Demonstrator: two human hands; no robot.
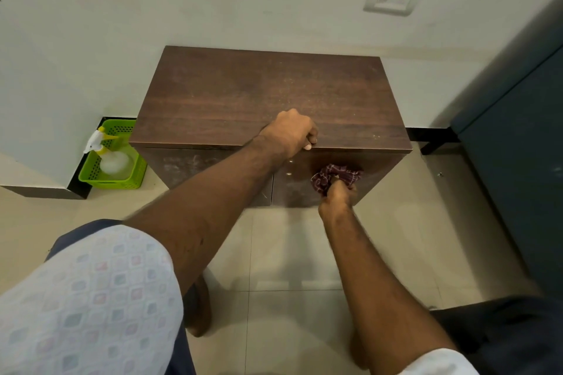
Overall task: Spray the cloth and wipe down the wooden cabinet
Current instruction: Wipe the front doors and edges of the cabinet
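the right hand [336, 196] is pinching the soft maroon cloth [335, 175], likely best held bunched, against the wooden cabinet [268, 94] front; the left hand [289, 134] is clasping its top edge.

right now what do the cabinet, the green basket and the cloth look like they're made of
The cabinet: dark brown wood-grain board, probably laminate rather than solid wood, matte, with pale dusty smears. The green basket: moulded plastic, slightly glossy, walls punched with rows of small holes. The cloth: soft fabric, maroon with a light pattern, bunched in folds.
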